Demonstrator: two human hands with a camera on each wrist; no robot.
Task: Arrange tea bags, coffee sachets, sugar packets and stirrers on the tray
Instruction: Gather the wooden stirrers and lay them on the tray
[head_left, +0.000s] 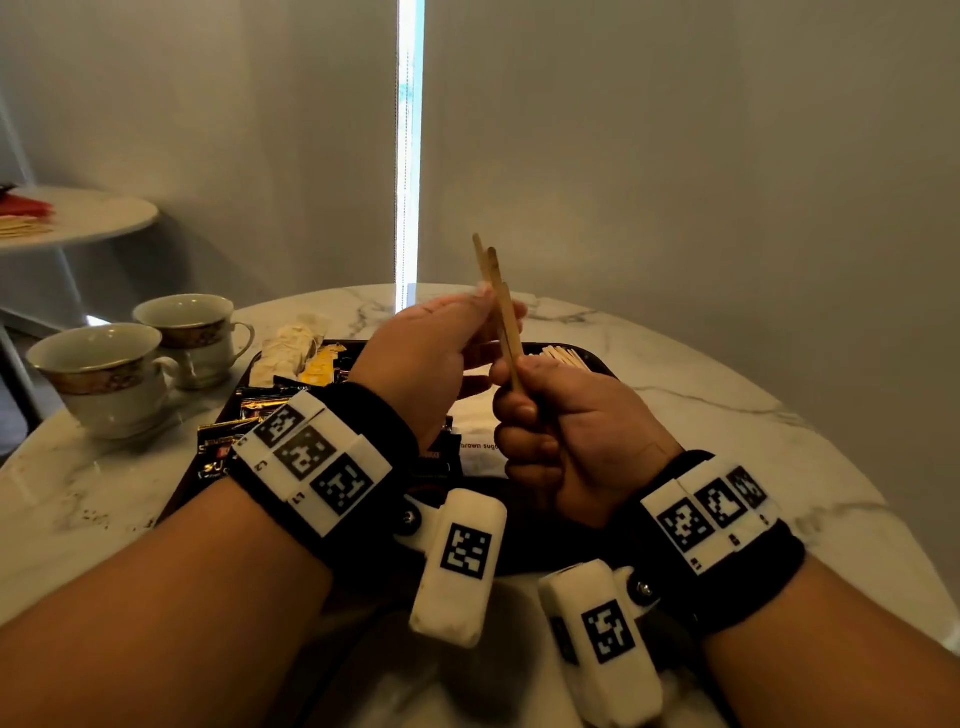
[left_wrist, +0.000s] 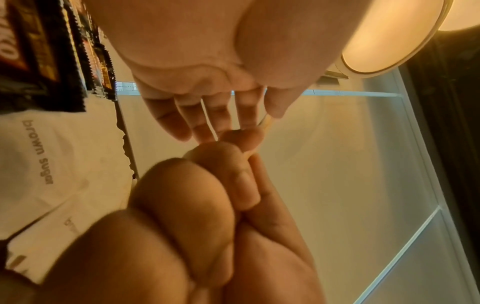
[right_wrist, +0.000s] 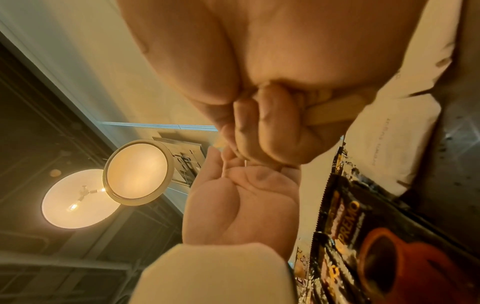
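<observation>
Several wooden stirrers (head_left: 500, 306) stand upright in my right hand (head_left: 540, 415), which grips their lower ends in a fist above the dark tray (head_left: 524, 530). My left hand (head_left: 467, 332) pinches their upper part between thumb and fingers. The left wrist view shows a stirrer (left_wrist: 267, 123) at the thumb tip. In the right wrist view the stirrers' bottom end (right_wrist: 335, 115) sticks out of the fist. On the tray lie black coffee sachets (head_left: 223, 452), pale tea bags (head_left: 285, 353), a yellow packet (head_left: 319, 366), white brown sugar packets (head_left: 478, 441) and more stirrers (head_left: 563, 358).
Two gold-banded teacups (head_left: 104, 374) (head_left: 192, 332) stand on the round marble table (head_left: 727, 415), left of the tray. A small side table (head_left: 78, 218) with red and yellow packets is at the far left. Grey walls close in behind.
</observation>
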